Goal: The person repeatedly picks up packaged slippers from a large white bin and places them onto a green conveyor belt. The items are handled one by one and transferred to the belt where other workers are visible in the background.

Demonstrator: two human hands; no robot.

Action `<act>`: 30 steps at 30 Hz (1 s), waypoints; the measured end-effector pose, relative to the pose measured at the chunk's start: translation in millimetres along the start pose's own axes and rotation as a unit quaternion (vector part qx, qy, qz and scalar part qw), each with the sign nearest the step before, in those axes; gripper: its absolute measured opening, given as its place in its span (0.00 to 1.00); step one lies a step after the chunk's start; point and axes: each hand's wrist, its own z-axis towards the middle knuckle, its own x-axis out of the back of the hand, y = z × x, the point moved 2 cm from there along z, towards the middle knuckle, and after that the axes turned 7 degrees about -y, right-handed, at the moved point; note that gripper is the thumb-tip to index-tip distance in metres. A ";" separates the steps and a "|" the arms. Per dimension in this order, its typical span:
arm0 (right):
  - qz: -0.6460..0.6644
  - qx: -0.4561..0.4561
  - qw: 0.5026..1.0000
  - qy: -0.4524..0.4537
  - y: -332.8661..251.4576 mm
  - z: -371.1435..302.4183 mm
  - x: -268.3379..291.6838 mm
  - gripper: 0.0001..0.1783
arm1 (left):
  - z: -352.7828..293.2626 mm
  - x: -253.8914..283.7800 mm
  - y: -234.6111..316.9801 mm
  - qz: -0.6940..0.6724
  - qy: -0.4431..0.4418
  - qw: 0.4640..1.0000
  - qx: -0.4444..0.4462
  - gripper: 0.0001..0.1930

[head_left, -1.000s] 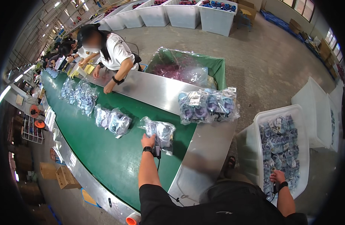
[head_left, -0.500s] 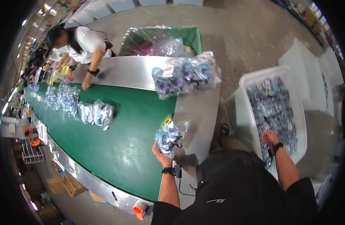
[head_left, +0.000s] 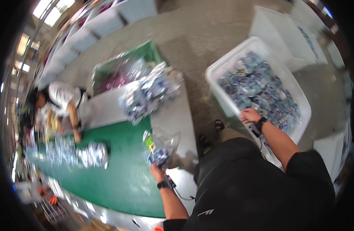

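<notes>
At the end of the green work surface, my left hand (head_left: 157,172) is closed on the lower end of a clear plastic bag (head_left: 160,156). Bluish-purple goods and a green-and-white label show through the film; what the goods are is hard to make out. My right hand (head_left: 251,115) is at the table-side rim of a white tub (head_left: 298,90), its fingers curled together. Whatever they hold, if anything, is too small to see. Many bagged blue-purple pieces (head_left: 257,82) fill this tub.
A pile of larger clear bags (head_left: 150,92) lies on the metal ledge (head_left: 103,109). Behind it stands a green bin (head_left: 155,54) holding plastic film. Across the green surface (head_left: 123,181), a co-worker (head_left: 65,100) reaches toward more bagged goods (head_left: 93,154). White bins (head_left: 284,36) stand beyond the tub.
The view has swung right, toward the tub. My left hand has gone from cupping the bag's side to gripping its lower end. My right hand has come nearer the tub's table-side rim.
</notes>
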 end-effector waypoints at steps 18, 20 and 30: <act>0.135 0.074 0.933 -0.324 -93.1 -33.8 -53.2 0.33 | -95.2 -306.1 52.0 0.108 -0.420 0.876 0.211 0.24; 0.122 0.090 0.949 -0.277 -88.7 -32.7 -43.5 0.30 | -97.3 -332.7 45.0 0.096 -0.448 0.861 0.220 0.21; 0.365 0.086 0.923 -0.088 -80.8 -32.9 55.7 0.19 | -99.2 -354.3 24.3 0.253 -0.382 0.876 0.149 0.26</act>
